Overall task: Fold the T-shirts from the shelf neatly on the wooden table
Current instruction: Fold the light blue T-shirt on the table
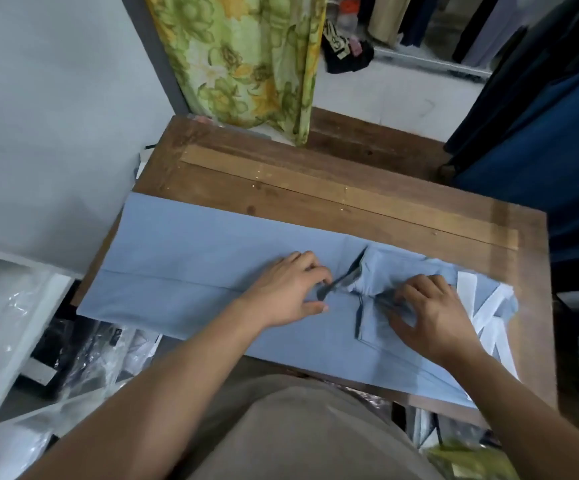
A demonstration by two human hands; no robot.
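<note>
Your left hand (288, 289) and right hand (431, 315) both pinch the blue shirt (194, 258) lying on the tabletop (315, 174).

1. White lettering (470, 285) on the blue T-shirt (194, 258) lay partly lost in folds and behind the right hand's (433, 317) wrist; unreadable.
2. Right hand's fingertips were buried in bunched fabric.
3. Plastic-wrapped packages (7, 306), lower left, were blurred; contents indeterminate.
4. Floral curtain (246, 57) was cut off by the top edge.
</note>
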